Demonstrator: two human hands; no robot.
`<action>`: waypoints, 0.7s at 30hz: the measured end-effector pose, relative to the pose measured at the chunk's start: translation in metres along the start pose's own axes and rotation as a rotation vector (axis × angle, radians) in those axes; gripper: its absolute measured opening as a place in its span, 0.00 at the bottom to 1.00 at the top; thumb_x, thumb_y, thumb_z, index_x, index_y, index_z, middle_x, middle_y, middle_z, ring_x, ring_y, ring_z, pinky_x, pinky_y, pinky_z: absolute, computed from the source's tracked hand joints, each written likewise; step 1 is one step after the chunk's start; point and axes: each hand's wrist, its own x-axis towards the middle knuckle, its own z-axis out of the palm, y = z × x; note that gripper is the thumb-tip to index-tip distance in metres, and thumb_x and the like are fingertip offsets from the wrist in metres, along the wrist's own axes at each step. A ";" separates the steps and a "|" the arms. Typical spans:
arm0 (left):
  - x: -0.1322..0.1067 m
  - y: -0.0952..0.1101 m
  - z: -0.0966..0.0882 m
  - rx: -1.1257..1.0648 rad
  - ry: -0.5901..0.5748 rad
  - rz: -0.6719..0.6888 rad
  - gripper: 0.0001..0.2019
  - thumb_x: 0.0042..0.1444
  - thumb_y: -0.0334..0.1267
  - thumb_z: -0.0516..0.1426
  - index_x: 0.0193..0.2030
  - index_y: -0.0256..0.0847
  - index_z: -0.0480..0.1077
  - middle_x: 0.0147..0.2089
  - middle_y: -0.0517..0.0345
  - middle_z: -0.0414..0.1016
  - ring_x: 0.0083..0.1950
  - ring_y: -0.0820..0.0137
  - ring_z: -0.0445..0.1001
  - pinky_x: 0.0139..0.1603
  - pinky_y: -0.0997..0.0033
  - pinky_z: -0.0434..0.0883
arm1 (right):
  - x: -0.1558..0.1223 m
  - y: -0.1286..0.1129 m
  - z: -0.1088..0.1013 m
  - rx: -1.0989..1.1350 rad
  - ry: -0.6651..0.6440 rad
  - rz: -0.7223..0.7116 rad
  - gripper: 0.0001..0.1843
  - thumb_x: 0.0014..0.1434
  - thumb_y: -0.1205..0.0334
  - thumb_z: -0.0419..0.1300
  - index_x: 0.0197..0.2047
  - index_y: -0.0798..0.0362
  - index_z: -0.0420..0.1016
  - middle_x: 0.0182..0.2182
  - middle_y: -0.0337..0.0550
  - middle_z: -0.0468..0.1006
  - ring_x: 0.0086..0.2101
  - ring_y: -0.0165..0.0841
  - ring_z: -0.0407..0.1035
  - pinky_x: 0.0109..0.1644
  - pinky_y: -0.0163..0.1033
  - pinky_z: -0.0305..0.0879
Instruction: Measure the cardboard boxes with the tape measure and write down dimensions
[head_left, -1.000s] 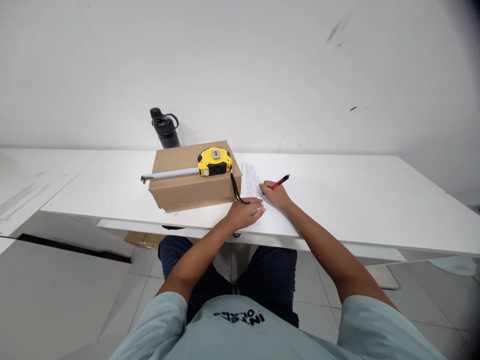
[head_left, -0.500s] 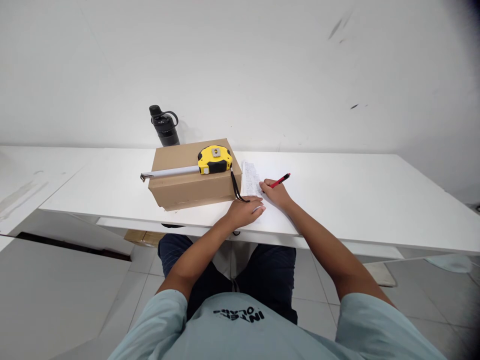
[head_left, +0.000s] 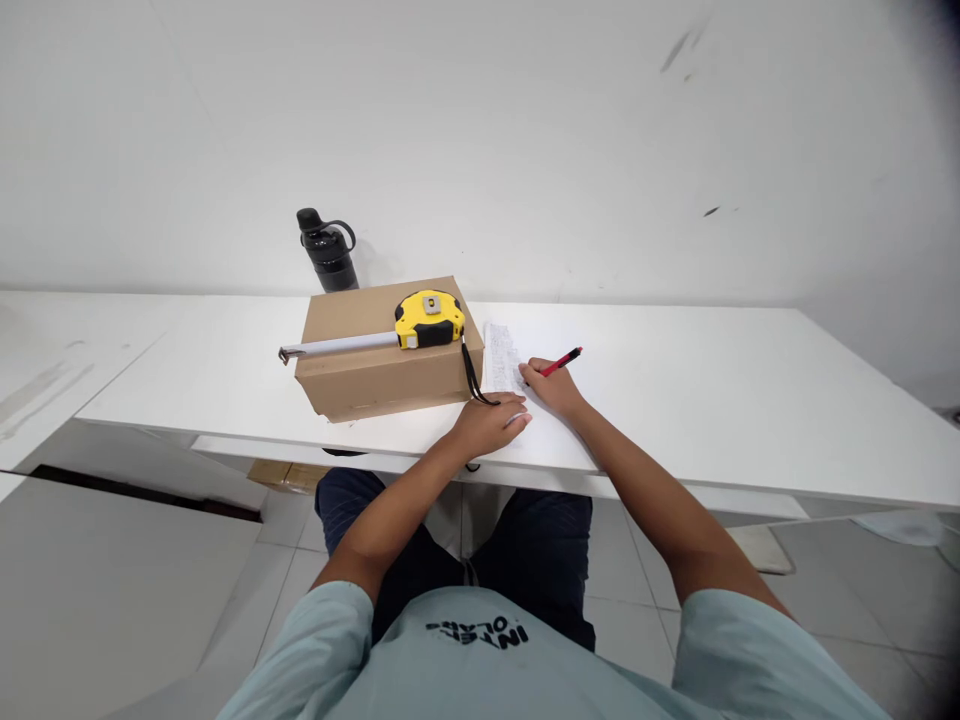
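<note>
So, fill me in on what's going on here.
The person's right hand holds a red pen over a paper bearing writing; the left hand lies at the paper's lower left. A yellow tape measure rests on a cardboard box, blade out past the box's left end. A black bottle stands behind.

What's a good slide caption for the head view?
Right hand holds red pen to paper; tape measure lies atop cardboard box.

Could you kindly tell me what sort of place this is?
Probably an indoor workroom or simple office: there is a long, flat white desk, a white paper sheet bearing small writing, and a rounded yellow-and-black tape measure.
</note>
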 end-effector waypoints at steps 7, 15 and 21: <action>-0.003 0.000 -0.003 -0.004 -0.005 -0.004 0.14 0.72 0.43 0.57 0.52 0.41 0.83 0.60 0.50 0.84 0.66 0.62 0.80 0.69 0.61 0.75 | -0.005 -0.004 -0.003 -0.037 0.168 -0.061 0.32 0.63 0.27 0.49 0.33 0.48 0.71 0.28 0.41 0.74 0.33 0.37 0.69 0.40 0.43 0.66; -0.003 0.001 -0.007 -0.037 -0.034 -0.035 0.13 0.71 0.41 0.57 0.52 0.43 0.82 0.62 0.52 0.83 0.67 0.62 0.79 0.70 0.60 0.74 | 0.009 0.014 -0.023 -0.181 0.408 -0.009 0.25 0.63 0.41 0.54 0.52 0.49 0.77 0.47 0.49 0.74 0.42 0.40 0.71 0.52 0.49 0.70; -0.003 0.004 -0.018 -0.163 -0.113 -0.074 0.15 0.69 0.45 0.59 0.56 0.44 0.81 0.63 0.53 0.83 0.71 0.60 0.75 0.74 0.57 0.71 | 0.021 0.032 -0.035 -0.279 0.472 0.149 0.30 0.57 0.56 0.54 0.62 0.52 0.72 0.51 0.53 0.72 0.42 0.43 0.69 0.52 0.52 0.70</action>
